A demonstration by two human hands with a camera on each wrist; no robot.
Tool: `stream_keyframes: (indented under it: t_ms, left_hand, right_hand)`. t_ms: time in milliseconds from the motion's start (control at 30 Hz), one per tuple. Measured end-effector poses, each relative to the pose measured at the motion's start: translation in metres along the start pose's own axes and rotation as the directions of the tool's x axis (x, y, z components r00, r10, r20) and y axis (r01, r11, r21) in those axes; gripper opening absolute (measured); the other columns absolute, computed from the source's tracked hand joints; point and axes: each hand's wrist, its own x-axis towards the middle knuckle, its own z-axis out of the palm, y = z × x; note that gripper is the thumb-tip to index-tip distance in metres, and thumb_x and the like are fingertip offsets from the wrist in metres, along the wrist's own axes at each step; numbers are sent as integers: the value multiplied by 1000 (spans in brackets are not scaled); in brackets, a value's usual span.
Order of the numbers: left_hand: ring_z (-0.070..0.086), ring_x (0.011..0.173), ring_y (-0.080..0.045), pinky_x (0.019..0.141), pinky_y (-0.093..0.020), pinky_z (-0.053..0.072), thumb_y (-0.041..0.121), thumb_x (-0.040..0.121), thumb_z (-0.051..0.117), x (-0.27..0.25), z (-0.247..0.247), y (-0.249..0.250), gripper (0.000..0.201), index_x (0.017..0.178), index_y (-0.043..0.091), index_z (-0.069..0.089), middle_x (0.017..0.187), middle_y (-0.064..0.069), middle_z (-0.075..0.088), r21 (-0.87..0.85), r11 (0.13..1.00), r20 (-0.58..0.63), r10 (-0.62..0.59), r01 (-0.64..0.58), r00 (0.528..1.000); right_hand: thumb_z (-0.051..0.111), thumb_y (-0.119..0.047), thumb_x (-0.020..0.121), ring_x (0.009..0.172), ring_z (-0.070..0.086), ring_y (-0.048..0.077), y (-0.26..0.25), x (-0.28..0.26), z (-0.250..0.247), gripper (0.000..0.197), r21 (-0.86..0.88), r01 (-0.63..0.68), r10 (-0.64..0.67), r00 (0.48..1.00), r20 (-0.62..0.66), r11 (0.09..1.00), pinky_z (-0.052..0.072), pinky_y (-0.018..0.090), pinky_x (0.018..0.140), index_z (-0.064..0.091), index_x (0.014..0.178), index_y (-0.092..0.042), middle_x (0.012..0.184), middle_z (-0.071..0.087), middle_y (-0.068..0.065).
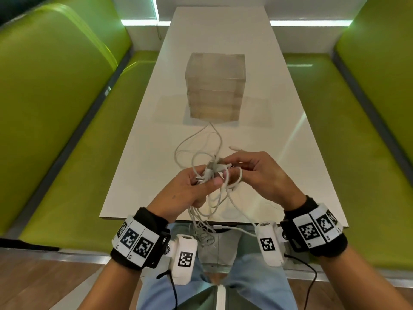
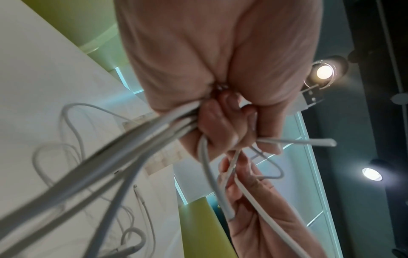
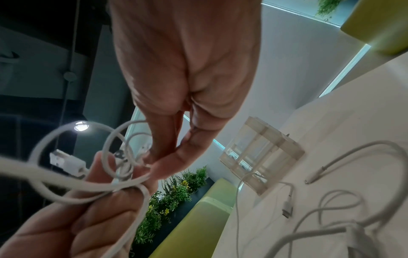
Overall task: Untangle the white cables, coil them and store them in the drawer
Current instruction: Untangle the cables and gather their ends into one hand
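Both hands are raised close together above the near end of the white table (image 1: 143, 121). Left hand (image 1: 190, 191) grips a bunch of tangled white cables (image 1: 214, 173) in curled fingers; right hand (image 1: 261, 175) pinches a strand at the knot. Loops trail onto the table and hang over its edge. Beyond the hands stands a clear drawer unit (image 1: 215, 86), drawers closed, contents indiscernible.

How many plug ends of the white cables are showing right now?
3. A white rectangular USB plug juts from the white cable tangle above the left hand; a slim tip and a flat plug lie loose on the white table. More may be hidden inside.
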Motion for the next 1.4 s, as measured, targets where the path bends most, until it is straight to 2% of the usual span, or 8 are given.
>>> stream_keyframes:
  t_ms: [100, 367, 700, 900, 1033, 1133, 1267, 1400]
  left_hand:
    - [15, 49, -13, 44, -26, 15, 18, 85, 60, 3, -6, -3, 22, 102, 5, 54, 54, 10, 39, -98, 995, -85, 6, -15, 996]
    - [21, 45, -12, 42, -22, 21, 24, 81, 65, 9, -6, 1, 23, 92, 14, 48, 56, 3, 38, -15, 1000, -54, 11, -12, 998]
    - [30, 42, -2, 42, -17, 26, 38, 62, 85, 4, -38, 3, 65, 107, 10, 46, 61, 12, 52, -162, 977, -126, 121, -141, 985]
    - [18, 43, -3, 41, -17, 21, 33, 89, 54, 2, -43, 6, 19, 90, 18, 66, 53, 10, 22, -297, 918, -335, 159, -264, 929]
    - [17, 41, -3, 39, -16, 20, 38, 89, 45, 4, -41, 11, 29, 83, 10, 54, 49, 12, 24, -362, 881, -421, 137, -304, 897]
    - [13, 41, -5, 39, -17, 17, 39, 90, 43, 7, -40, 16, 30, 79, 12, 49, 48, 12, 25, -379, 868, -426, 145, -322, 893]
    - [19, 37, -1, 37, -16, 17, 42, 87, 43, 9, -37, 22, 31, 75, 13, 47, 46, 12, 26, -387, 863, -416, 151, -325, 897]
    - [19, 37, 0, 37, -16, 18, 43, 86, 43, 9, -36, 24, 31, 73, 14, 46, 46, 13, 26, -372, 868, -428, 156, -330, 890]
  right_hand:
    - [63, 8, 82, 71, 65, 30, 3, -1, -5, 29, 51, -47, 47, 999, 15, 998, 56, 30, 65, 66, 109, -2, 84, 66, 22]
    - [59, 11, 83, 59, 62, 14, 7, 1, 12, 13, 56, -149, 135, 970, 202, 987, 52, 22, 57, 69, 86, 4, 69, 65, 10]
    - [66, 6, 79, 62, 61, 17, 16, -2, 6, 6, 92, -149, 135, 981, 140, 985, 54, 24, 59, 65, 86, 6, 76, 63, 16]
    - [63, 11, 79, 66, 64, 26, 20, -5, 7, 12, 161, -95, 85, 994, 63, 982, 57, 31, 66, 68, 81, 0, 75, 66, 19]
    - [68, 6, 78, 75, 68, 26, 23, -7, 16, 13, -64, 26, -20, 995, 100, 998, 58, 35, 74, 70, 85, -4, 84, 69, 18]
    - [68, -2, 82, 79, 65, 11, 29, -11, 27, 19, -309, 206, -120, 953, 277, 928, 51, 17, 72, 69, 101, -3, 89, 66, -7]
    - [58, -10, 89, 81, 62, 17, 40, -18, 36, 39, -475, 129, 88, 909, 408, 871, 52, 29, 76, 43, 124, -16, 89, 61, -12]
    - [48, -25, 89, 59, 53, 12, 43, -20, 57, 16, -449, -120, 253, 935, 250, 885, 44, 23, 63, 61, 82, -30, 72, 60, 0]
